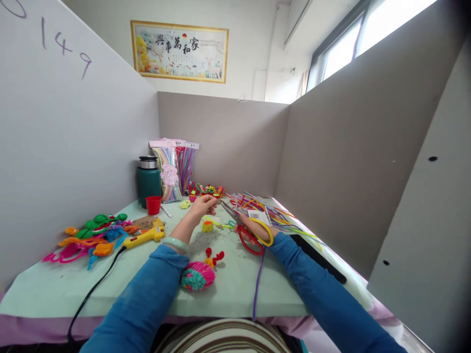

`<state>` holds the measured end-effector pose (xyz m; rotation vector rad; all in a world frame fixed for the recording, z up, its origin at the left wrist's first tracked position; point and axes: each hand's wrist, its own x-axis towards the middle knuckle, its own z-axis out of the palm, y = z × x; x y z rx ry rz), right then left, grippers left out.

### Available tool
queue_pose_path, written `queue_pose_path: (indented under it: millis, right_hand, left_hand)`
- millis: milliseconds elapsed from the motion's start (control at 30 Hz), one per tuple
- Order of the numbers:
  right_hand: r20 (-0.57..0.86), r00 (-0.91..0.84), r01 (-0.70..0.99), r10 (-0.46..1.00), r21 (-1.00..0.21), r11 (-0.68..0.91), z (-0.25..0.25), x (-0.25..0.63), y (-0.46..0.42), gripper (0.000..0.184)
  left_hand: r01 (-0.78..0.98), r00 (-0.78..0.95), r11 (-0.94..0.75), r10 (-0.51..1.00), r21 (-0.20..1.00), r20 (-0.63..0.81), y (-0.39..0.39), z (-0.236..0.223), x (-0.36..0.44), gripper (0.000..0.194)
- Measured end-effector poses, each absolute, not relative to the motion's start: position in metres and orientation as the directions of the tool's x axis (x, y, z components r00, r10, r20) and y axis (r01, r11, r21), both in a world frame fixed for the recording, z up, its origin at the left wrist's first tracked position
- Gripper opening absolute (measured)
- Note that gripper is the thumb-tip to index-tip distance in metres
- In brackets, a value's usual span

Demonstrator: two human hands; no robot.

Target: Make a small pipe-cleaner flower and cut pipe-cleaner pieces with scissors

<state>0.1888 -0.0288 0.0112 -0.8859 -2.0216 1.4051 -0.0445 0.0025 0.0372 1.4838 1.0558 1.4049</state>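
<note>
In the head view my right hand (250, 228) grips scissors (257, 234) with one red and one yellow handle loop, their blades pointing up and left. My left hand (202, 208) is closed in a pinch close to the blade tips; whatever is between its fingers is too small to make out. A purple pipe cleaner (258, 284) trails from below the scissors to the table's front edge. Between my forearms lies a round pink and teal fuzzy piece (198, 275) with red-tipped stalks. Behind it sits a small yellow and orange fuzzy ring (207, 226).
At left lie a yellow glue gun (145, 237) with a black cord and a heap of coloured fuzzy shapes (99, 238). Behind stand a green bottle (149, 181), a red cup (153, 205) and bagged pipe cleaners (169, 171). Loose pipe cleaners (283, 215) and a black slab (318, 257) are right.
</note>
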Motion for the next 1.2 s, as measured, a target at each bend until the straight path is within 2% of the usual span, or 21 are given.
queue_pose_path:
  millis: [333, 767, 1200]
  right_hand:
    - [0.113, -0.633, 0.221, 0.766, -0.922, 0.318, 0.011, 0.187, -0.032, 0.067]
    - [0.162, -0.61, 0.243, 0.776, -0.894, 0.377, 0.017, 0.187, -0.038, 0.061]
    - [0.251, -0.627, 0.308, 0.738, -0.79, 0.53, 0.014, 0.187, -0.038, 0.056]
  left_hand:
    - [0.023, 0.066, -0.265, 0.962, 0.964, 0.263, 0.001, 0.038, -0.044, 0.034]
    - [0.005, 0.099, -0.274, 0.957, 0.962, 0.272, -0.001, 0.038, -0.044, 0.031]
    - [-0.126, 0.066, -0.201, 0.975, 0.971, 0.211, -0.002, 0.041, -0.046, 0.018]
